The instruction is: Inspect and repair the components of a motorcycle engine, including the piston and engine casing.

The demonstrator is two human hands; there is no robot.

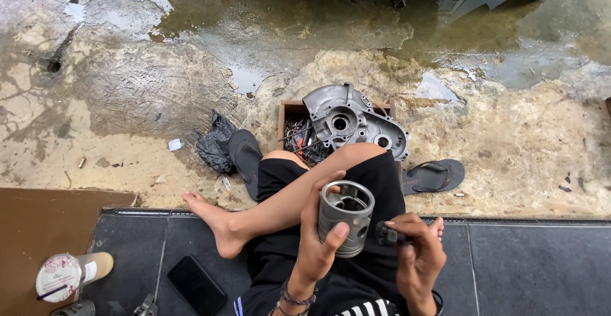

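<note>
The left hand point(318, 243) is wrapped around a metal piston point(345, 217), fingers curled behind the skirt and the thumb pressed flat on its front at about 6 o'clock of the part; the piston sits upright-ish over the lap, its long axis running roughly from 6 to 12 o'clock with the hollow open end facing up toward the camera. Just to its 3 o'clock side, nearly touching the skirt, the right hand point(417, 259) has its fingers pressed together in a pinch on a small dark tool or part point(386, 234) (too small and shadowed to name), whose tip points toward 9 o'clock at the piston's side. So the left hand carries the piston, and the right hand is nearest its side wall. Beyond the crossed bare leg, at 12 o'clock, one grey engine crankcase half point(353, 122) lies across a wooden box point(287, 111) that holds loose tools. Two dark flip-flops are on the wet concrete ground: one flip-flop point(245, 154) at 10 o'clock, the other flip-flop point(434, 176) at 2 o'clock. A crumpled black bag point(213, 144) lies beside the first. On the dark mat point(528, 265) at 8 o'clock there is one black phone point(196, 284), and farther toward 9 o'clock one lidded drink cup point(71, 274) with a straw.
</note>
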